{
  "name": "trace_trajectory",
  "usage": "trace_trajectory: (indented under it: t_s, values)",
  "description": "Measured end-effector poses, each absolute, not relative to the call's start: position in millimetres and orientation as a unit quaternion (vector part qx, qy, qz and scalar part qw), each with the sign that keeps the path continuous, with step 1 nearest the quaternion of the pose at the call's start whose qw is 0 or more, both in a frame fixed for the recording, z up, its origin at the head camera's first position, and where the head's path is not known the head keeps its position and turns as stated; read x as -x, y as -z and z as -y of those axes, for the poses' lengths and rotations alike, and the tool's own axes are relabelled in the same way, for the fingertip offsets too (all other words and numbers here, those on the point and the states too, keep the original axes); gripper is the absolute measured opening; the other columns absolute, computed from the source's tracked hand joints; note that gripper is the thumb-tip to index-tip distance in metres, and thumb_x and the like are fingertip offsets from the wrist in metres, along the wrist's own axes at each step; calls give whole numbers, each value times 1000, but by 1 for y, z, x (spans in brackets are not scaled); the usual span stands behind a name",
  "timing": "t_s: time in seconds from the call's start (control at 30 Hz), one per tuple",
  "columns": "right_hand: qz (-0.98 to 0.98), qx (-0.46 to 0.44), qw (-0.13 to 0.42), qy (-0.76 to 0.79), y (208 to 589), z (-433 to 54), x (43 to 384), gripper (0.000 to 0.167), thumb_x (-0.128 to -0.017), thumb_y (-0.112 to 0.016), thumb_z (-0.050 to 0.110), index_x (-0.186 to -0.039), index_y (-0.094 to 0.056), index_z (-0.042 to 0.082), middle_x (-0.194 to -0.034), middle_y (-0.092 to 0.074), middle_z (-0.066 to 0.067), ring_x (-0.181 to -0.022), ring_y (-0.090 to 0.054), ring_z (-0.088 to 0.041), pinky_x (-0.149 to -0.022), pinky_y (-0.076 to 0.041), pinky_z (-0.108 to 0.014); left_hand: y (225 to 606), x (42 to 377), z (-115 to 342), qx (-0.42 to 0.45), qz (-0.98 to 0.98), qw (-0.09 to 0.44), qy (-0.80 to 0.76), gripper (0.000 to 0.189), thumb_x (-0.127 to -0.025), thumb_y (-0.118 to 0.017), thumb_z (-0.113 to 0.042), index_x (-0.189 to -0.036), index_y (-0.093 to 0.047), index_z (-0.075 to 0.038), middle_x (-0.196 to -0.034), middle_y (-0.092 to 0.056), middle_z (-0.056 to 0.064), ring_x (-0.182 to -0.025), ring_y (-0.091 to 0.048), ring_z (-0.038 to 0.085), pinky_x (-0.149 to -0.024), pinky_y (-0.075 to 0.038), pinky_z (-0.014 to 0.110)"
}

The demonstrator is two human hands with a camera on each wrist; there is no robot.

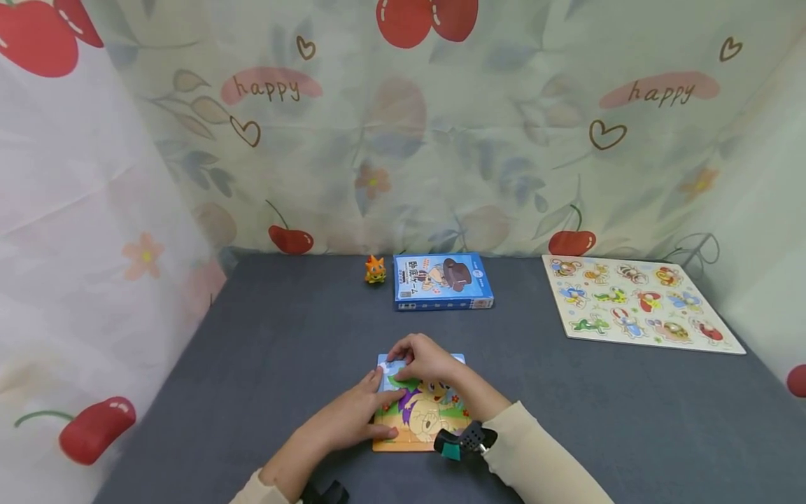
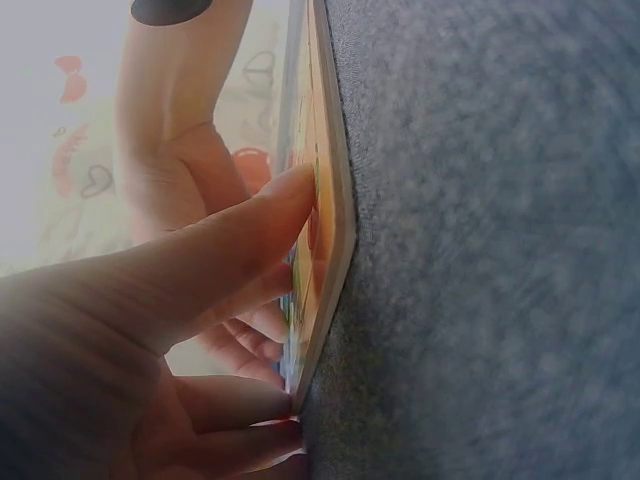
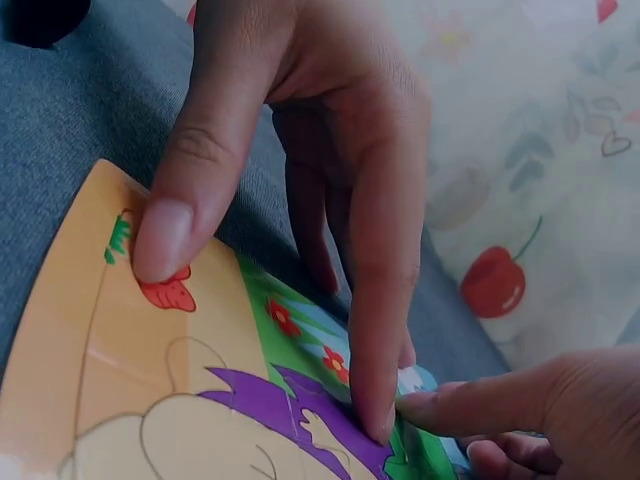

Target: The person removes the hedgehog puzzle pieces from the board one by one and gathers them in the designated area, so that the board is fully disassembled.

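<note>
A cherry-print cloth (image 1: 340, 154) backs a dark grey desk (image 1: 302, 308), where a white board (image 1: 642, 301) of insect and animal pictures lies at far right. A blue box (image 1: 441, 280) rests at the back, well apart from the cartoon picture puzzle (image 1: 422, 409) lying flat at the desk's near middle, beneath a person's two hands. The left hand (image 1: 355, 416) has its thumb and index finger extended, thumb pressing the orange part and index the purple, with other fingertips at the puzzle's left edge. The right hand (image 1: 425, 360) bends its fingers over the upper left corner, thumb on the green; whether it pinches a piece cannot be told. Good work here probably calls for the left hand to bear down lightly and evenly, so neighbouring pieces neither slide nor lift, while the right thumb presses straight down rather than sideways. A fingertip run along the seams would likely reveal any raised edge. Smallest, an orange toy figure (image 1: 375, 269) stands beside the box.
</note>
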State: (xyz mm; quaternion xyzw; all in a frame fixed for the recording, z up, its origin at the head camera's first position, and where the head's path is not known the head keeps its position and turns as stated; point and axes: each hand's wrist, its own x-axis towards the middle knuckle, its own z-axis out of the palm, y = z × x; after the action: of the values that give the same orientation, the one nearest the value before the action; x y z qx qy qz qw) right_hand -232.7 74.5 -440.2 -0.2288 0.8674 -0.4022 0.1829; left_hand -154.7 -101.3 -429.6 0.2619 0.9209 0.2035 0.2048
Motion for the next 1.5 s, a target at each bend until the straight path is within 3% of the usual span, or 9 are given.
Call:
trace_trajectory:
  t_s: [0.4,0.57,0.8,1.07,1.37,1.5]
  values:
    - [-861,175,194,437,437,-75,233,21,-78,-69,-2,-98,-71,4,-89,-64,-6,-72,-49,-14,-65,-43,-22,429,154,101,-259,-920,214,-202,57,-87,-60,-45,-138,-46,-26,-153,-17,23,-141,-19,39,-106,-32,56]
    - [-850,149,192,467,439,-77,234,18,-83,-64,-2,-99,-71,3,-92,-68,-7,-76,-57,-12,-68,-50,-24,428,153,102,-258,-920,213,-205,56,-86,-61,-45,-138,-47,-26,-153,-18,23,-141,-19,40,-106,-32,56]
    - [-828,161,200,499,440,-82,236,14,-85,-65,4,-97,-72,3,-87,-67,-6,-72,-55,-11,-65,-48,-23,427,151,102,-261,-919,212,-206,57,-86,-61,-45,-138,-47,-26,-153,-18,24,-141,-19,40,-105,-32,57]
    - [-805,191,232,511,443,-84,237,20,-87,-63,5,-105,-70,3,-99,-69,-11,-77,-58,-9,-70,-52,-25,430,154,102,-257,-920,217,-199,57,-86,-61,-46,-138,-46,-29,-154,-21,19,-142,-19,37,-106,-32,57]
    - [-789,150,230,549,445,-91,235,21,-86,-64,4,-106,-68,-1,-82,-68,-8,-68,-62,-9,-66,-54,-25,430,154,102,-252,-920,217,-207,56,-86,-61,-46,-137,-47,-28,-154,-17,21,-141,-18,39,-106,-31,57]
    - [-782,141,228,563,444,-97,234,23,-85,-64,4,-107,-66,-3,-83,-68,-7,-70,-64,-9,-68,-55,-27,430,155,102,-256,-921,214,-203,56,-86,-61,-46,-137,-48,-27,-153,-17,22,-141,-18,40,-106,-31,57]
